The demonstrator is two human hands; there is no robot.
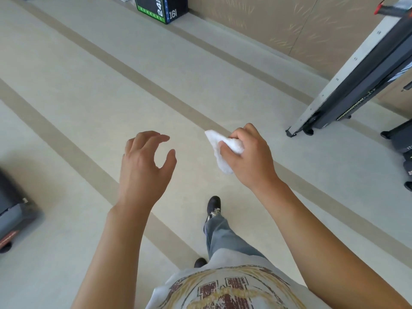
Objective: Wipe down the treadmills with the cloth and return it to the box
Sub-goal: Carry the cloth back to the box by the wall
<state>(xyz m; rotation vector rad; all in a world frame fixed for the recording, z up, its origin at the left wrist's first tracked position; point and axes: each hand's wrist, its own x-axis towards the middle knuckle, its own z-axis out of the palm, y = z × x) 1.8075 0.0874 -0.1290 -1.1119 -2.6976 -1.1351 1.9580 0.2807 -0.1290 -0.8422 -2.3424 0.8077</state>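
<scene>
head view looking down at a pale floor [93, 90] with tan stripes running diagonally. right hand [249, 152] is out in front, fingers and thumb curled round a white cloth [223, 150], bunched up in the grip with a loose corner sticking out to the left and a fold hanging under the thumb. cloth is held in the air above the floor, touching nothing else. left hand [145, 161] is raised beside it, well apart from the cloth, holding nothing, fingers loosely bent and thumb spread away so the hand forms an open c shape. both forearms bare. below them a printed t-shirt [225, 291], a grey trouser leg [220, 239] stepping forward and a dark shoe [214, 206] on the floor, a second dark shoe tip [200, 262] just behind. treadmill [361, 79] at upper right, grey side rail and black deck running diagonally, its end resting on the floor. part of another dark machine [401, 143] at the right edge and a blurred dark grey one [13, 208] at the left edge. black box [162, 7] with green trim and numbers 24 and 16 sits on the floor at top, by the beige wall [278, 23]
</scene>
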